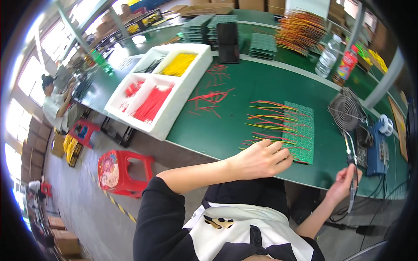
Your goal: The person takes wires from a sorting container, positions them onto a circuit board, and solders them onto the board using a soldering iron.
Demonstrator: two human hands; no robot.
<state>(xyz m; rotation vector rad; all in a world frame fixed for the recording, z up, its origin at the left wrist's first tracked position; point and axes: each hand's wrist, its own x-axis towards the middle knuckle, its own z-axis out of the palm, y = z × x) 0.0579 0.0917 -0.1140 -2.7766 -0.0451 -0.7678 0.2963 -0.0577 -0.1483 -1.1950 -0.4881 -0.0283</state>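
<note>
A green circuit board panel [305,130] lies on the bench with several red and yellow wires [265,116] sticking out over its left side. My left hand [263,160] is at the panel's near left corner, over the nearest wires. Its fingers are curled, and the fingertips and whatever they pinch are hidden beneath. To the right, at the bench's front edge, my right hand [342,185] grips a soldering iron [352,174], its cord trailing down. The iron's upper end points toward a small fan with a round wire guard [346,108].
A white foam tray [162,119] holds red and yellow wires at left; loose red wires [211,98] lie beside it. A blue soldering station [376,150] stands right. Behind are a water bottle [328,56], a red-labelled bottle [346,65], a wire bundle [300,31] and stacked boards [263,45].
</note>
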